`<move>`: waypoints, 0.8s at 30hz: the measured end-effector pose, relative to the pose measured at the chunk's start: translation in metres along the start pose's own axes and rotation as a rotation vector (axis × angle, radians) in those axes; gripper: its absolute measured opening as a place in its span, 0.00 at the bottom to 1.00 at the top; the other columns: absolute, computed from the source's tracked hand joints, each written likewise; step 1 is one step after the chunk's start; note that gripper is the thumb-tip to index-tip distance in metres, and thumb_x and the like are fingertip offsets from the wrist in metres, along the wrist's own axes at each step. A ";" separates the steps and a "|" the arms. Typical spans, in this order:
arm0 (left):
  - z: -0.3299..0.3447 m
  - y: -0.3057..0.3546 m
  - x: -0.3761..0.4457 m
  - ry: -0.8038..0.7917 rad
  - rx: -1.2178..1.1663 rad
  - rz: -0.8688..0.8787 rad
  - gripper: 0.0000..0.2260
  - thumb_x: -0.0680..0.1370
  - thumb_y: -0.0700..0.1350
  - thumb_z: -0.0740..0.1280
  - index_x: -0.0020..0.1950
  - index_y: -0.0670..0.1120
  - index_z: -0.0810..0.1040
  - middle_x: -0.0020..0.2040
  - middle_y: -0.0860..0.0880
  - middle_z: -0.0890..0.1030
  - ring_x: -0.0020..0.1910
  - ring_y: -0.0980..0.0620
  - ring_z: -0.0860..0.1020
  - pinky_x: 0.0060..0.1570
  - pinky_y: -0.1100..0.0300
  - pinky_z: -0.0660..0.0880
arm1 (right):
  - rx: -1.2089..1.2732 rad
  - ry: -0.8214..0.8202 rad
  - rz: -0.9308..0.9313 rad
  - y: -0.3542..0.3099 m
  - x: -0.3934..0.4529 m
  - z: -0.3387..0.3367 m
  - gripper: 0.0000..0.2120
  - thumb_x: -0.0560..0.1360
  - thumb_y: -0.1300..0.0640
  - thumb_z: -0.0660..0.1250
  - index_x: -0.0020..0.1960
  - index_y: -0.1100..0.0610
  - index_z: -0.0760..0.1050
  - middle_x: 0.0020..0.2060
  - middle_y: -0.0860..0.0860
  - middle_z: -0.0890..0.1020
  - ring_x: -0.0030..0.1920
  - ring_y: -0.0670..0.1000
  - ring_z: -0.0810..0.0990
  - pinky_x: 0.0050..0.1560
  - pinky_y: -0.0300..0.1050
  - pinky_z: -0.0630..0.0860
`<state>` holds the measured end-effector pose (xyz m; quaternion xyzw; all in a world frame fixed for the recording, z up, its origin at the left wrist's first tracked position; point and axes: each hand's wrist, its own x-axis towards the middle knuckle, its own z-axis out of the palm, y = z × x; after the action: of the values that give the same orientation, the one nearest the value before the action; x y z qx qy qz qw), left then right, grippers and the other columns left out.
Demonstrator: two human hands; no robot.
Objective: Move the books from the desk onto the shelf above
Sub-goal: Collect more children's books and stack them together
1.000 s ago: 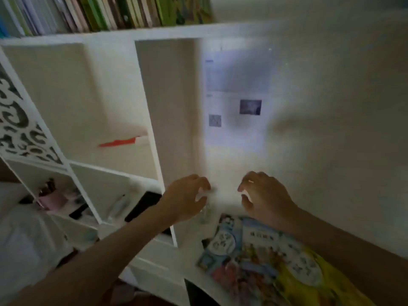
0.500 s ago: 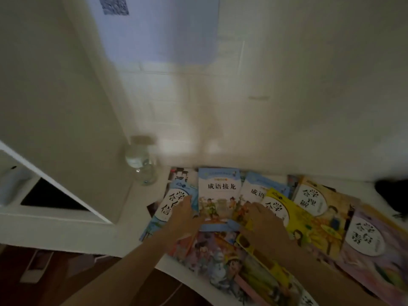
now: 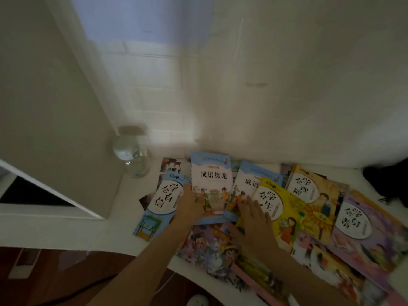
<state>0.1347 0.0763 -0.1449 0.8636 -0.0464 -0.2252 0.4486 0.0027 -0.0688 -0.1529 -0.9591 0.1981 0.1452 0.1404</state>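
Lower right of the frame: a spread of thin picture books overlapping on the white surface (image 3: 123, 208), at the foot of the wall.
Book count: nine covers can be made out; more may lie under them.
Centre book (image 3: 210, 186): light blue cover, on top of the pile, long axis running from the frame's bottom to its top, title end toward the wall.
Left book (image 3: 159, 208): blue, tilted, top edge leaning toward the upper right.
Yellow book (image 3: 284, 208): tilted the other way, partly over a second light blue book (image 3: 249, 184).
Left hand (image 3: 189, 206): fingers curled at the centre book's left edge, gripping it.
Right hand (image 3: 254, 215): fingers straight and flat, pressing on the second light blue book and the yellow one.
Glass jar (image 3: 132, 151): one, upright, left of the books, beside the white cabinet panel (image 3: 55, 111).
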 end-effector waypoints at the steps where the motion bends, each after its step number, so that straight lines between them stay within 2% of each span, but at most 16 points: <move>1: -0.008 0.000 -0.005 0.026 -0.034 0.023 0.06 0.81 0.36 0.58 0.57 0.40 0.65 0.36 0.50 0.68 0.32 0.55 0.68 0.29 0.67 0.66 | 0.032 0.025 0.009 0.001 -0.006 0.000 0.56 0.60 0.21 0.24 0.79 0.51 0.45 0.78 0.51 0.46 0.78 0.55 0.44 0.75 0.61 0.46; 2: -0.019 -0.001 -0.010 0.052 -0.075 0.041 0.05 0.81 0.35 0.57 0.55 0.42 0.64 0.35 0.50 0.67 0.31 0.55 0.67 0.29 0.68 0.66 | 0.067 0.064 0.032 0.005 -0.012 0.003 0.53 0.62 0.21 0.28 0.79 0.49 0.47 0.78 0.51 0.46 0.78 0.55 0.44 0.74 0.61 0.46; 4: -0.042 -0.007 -0.017 0.085 -0.173 0.069 0.08 0.81 0.34 0.57 0.57 0.43 0.64 0.37 0.46 0.69 0.34 0.51 0.69 0.37 0.61 0.70 | 0.138 0.146 0.101 0.016 -0.026 0.006 0.45 0.68 0.24 0.41 0.78 0.49 0.52 0.78 0.53 0.49 0.78 0.56 0.47 0.73 0.63 0.50; 7: -0.063 -0.012 -0.027 0.015 -0.350 0.029 0.12 0.81 0.36 0.60 0.63 0.46 0.68 0.53 0.45 0.78 0.51 0.45 0.78 0.55 0.48 0.76 | 0.183 0.189 0.237 0.037 -0.048 0.013 0.37 0.74 0.36 0.60 0.76 0.54 0.58 0.76 0.59 0.57 0.75 0.61 0.57 0.69 0.65 0.62; 9: -0.057 -0.002 -0.034 -0.076 -0.343 0.040 0.11 0.81 0.39 0.62 0.61 0.51 0.71 0.58 0.43 0.78 0.57 0.42 0.78 0.59 0.42 0.75 | 0.197 0.176 0.254 0.051 -0.059 0.021 0.35 0.73 0.43 0.68 0.73 0.58 0.62 0.73 0.62 0.63 0.72 0.65 0.64 0.63 0.66 0.70; 11: -0.034 0.016 -0.037 -0.210 -0.268 0.060 0.10 0.81 0.42 0.62 0.58 0.56 0.72 0.59 0.42 0.78 0.57 0.41 0.78 0.60 0.41 0.75 | 0.266 0.200 0.257 0.066 -0.067 0.035 0.32 0.75 0.49 0.69 0.73 0.58 0.62 0.73 0.61 0.62 0.71 0.65 0.64 0.64 0.64 0.71; 12: -0.018 0.025 -0.036 -0.282 -0.238 0.055 0.10 0.81 0.43 0.62 0.58 0.57 0.72 0.58 0.44 0.78 0.57 0.43 0.78 0.60 0.43 0.75 | 0.380 0.212 0.259 0.072 -0.071 0.035 0.29 0.76 0.49 0.67 0.73 0.54 0.61 0.73 0.59 0.62 0.71 0.63 0.65 0.64 0.60 0.72; 13: 0.000 0.032 -0.036 -0.351 -0.206 0.050 0.10 0.81 0.44 0.62 0.59 0.57 0.72 0.57 0.47 0.78 0.55 0.46 0.78 0.59 0.48 0.75 | 0.535 0.234 0.301 0.073 -0.076 0.025 0.24 0.78 0.47 0.63 0.71 0.49 0.61 0.70 0.57 0.66 0.66 0.61 0.70 0.59 0.53 0.76; 14: 0.020 0.035 -0.035 -0.392 -0.127 0.078 0.09 0.81 0.44 0.61 0.60 0.54 0.72 0.52 0.50 0.78 0.51 0.48 0.77 0.55 0.52 0.75 | 0.657 0.264 0.355 0.078 -0.078 0.020 0.19 0.79 0.45 0.60 0.68 0.46 0.62 0.63 0.55 0.72 0.57 0.59 0.76 0.49 0.43 0.79; 15: 0.037 0.039 -0.037 -0.414 -0.044 0.101 0.08 0.81 0.44 0.61 0.59 0.52 0.71 0.48 0.50 0.77 0.47 0.50 0.76 0.51 0.55 0.75 | 0.734 0.287 0.408 0.081 -0.080 0.013 0.14 0.81 0.47 0.58 0.66 0.46 0.64 0.54 0.52 0.76 0.47 0.54 0.79 0.40 0.35 0.77; 16: 0.054 0.040 -0.038 -0.393 0.064 0.140 0.08 0.81 0.44 0.61 0.60 0.52 0.70 0.46 0.51 0.75 0.45 0.50 0.74 0.47 0.57 0.74 | 0.777 0.286 0.436 0.090 -0.078 0.014 0.13 0.82 0.52 0.57 0.66 0.49 0.68 0.48 0.49 0.77 0.41 0.50 0.79 0.35 0.32 0.76; 18: 0.078 0.034 -0.036 -0.290 0.340 0.208 0.15 0.80 0.45 0.62 0.67 0.51 0.68 0.55 0.46 0.73 0.52 0.45 0.74 0.51 0.52 0.74 | 0.975 0.260 0.508 0.102 -0.074 0.014 0.16 0.83 0.54 0.56 0.68 0.57 0.69 0.43 0.51 0.78 0.34 0.49 0.78 0.34 0.42 0.77; 20: 0.089 0.029 -0.037 -0.227 0.517 0.255 0.25 0.79 0.46 0.64 0.75 0.48 0.61 0.67 0.41 0.64 0.64 0.40 0.66 0.63 0.48 0.69 | 1.023 0.201 0.540 0.103 -0.070 0.014 0.17 0.82 0.51 0.57 0.66 0.59 0.70 0.37 0.51 0.76 0.32 0.50 0.75 0.35 0.47 0.74; 22: 0.095 0.030 -0.039 -0.294 0.445 0.260 0.30 0.79 0.45 0.66 0.77 0.45 0.57 0.72 0.43 0.60 0.70 0.43 0.62 0.69 0.51 0.66 | 1.043 0.193 0.577 0.093 -0.065 0.011 0.10 0.81 0.50 0.60 0.57 0.55 0.73 0.34 0.51 0.75 0.32 0.50 0.73 0.35 0.45 0.71; 24: 0.097 0.036 -0.039 -0.321 0.290 0.206 0.29 0.78 0.43 0.68 0.75 0.44 0.61 0.71 0.45 0.66 0.66 0.46 0.68 0.65 0.56 0.70 | 1.002 0.253 0.604 0.080 -0.057 0.009 0.13 0.77 0.47 0.66 0.56 0.55 0.74 0.36 0.52 0.78 0.34 0.52 0.77 0.35 0.42 0.74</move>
<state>0.0623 -0.0076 -0.1508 0.8628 -0.2371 -0.3037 0.3274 -0.0829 -0.1170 -0.1585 -0.6871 0.5215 -0.0478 0.5036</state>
